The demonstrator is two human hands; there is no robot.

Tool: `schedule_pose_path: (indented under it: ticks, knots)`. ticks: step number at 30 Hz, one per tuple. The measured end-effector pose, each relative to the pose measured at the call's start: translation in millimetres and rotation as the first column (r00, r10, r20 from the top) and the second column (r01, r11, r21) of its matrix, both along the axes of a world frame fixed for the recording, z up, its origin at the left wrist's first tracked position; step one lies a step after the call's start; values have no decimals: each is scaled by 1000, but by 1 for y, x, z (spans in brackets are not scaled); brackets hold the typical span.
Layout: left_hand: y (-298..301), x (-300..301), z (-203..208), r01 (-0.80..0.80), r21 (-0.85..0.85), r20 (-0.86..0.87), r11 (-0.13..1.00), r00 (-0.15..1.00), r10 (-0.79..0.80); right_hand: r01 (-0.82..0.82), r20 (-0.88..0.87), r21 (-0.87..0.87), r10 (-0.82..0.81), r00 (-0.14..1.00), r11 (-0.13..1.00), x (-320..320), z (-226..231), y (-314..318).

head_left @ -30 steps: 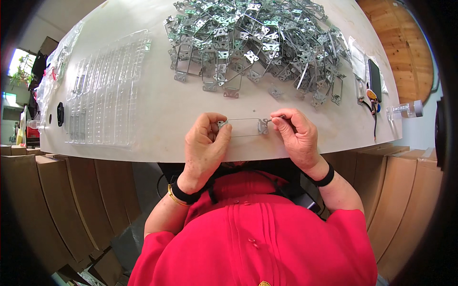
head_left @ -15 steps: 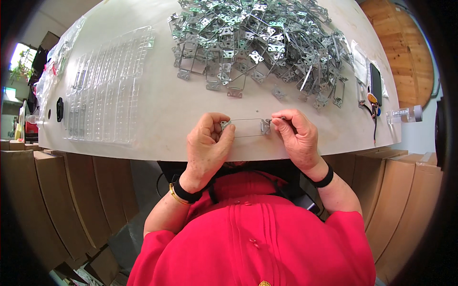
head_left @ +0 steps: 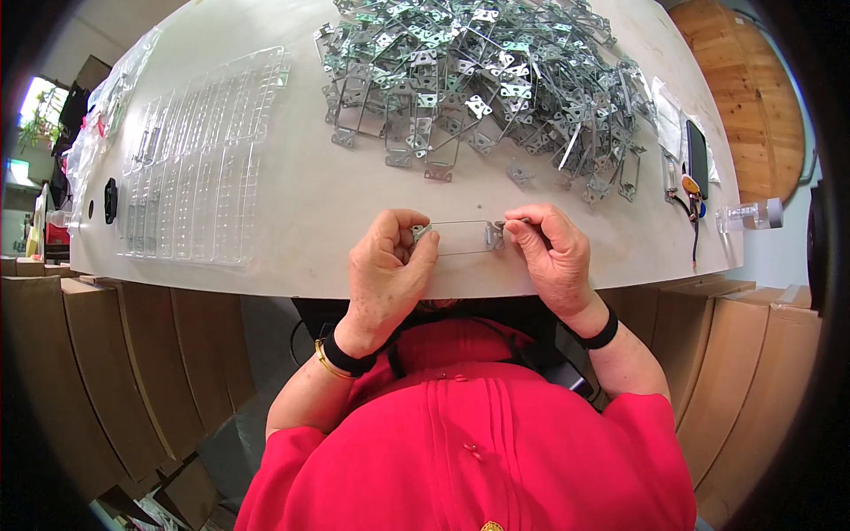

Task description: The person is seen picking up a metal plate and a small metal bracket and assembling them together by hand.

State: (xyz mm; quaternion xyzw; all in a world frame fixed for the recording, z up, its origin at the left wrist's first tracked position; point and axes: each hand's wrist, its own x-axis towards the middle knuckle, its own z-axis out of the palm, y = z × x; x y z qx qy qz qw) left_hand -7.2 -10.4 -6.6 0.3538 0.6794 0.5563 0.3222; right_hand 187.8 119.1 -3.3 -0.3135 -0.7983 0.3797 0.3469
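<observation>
Between my hands, just above the near part of the table, is a metal wire bracket (head_left: 493, 234) with two thin parallel wires and a small plate at each end. My left hand (head_left: 390, 252) pinches its left plate between thumb and fingers. At the right end, my right hand (head_left: 553, 254) has thumb and forefinger closed on something small and dark beside the right plate; what it is cannot be made out. Farther back lies a large heap of similar metal brackets (head_left: 478, 106). One small loose plate (head_left: 519, 173) rests at the heap's near edge.
On the left lies a clear plastic tray (head_left: 190, 168) with a few metal parts in its left slots, beside a small black object (head_left: 111, 202). A phone (head_left: 697, 150), a tool with orange and blue parts (head_left: 693, 188) and a clear bottle (head_left: 753, 215) are on the right. Cardboard boxes (head_left: 744, 372) flank me.
Both hands keep the same hold on the bracket and have hardly moved. The whole view shifts very slightly.
</observation>
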Motion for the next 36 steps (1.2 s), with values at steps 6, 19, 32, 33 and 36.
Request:
schedule_pose_path:
  ticks: [6, 19, 32, 33, 36]
  knots:
    - [0, 0, 4, 0, -10, -59, 1000, 998, 0, -23, 15, 34, 22, 1000, 999, -3, 3, -1]
    - [1, 0, 0, 7, -5, -47, 1000, 999, -7, -43, 2, 80, 43, 999, 996, -4, 5, 0]
    - [0, 0, 1, 6, -2, -14, 1000, 1000, -6, -57, 3, 78, 57, 998, 995, -2, 3, 2]
    - [-1, -1, 1, 4, -1, -2, 1000, 1000, -4, -57, 1, 78, 57, 998, 995, -2, 2, 2]
    - [1, 0, -2, 1, 17, -31, 1000, 1000, -1, -49, 3, 60, 49, 999, 997, -3, 2, 1]
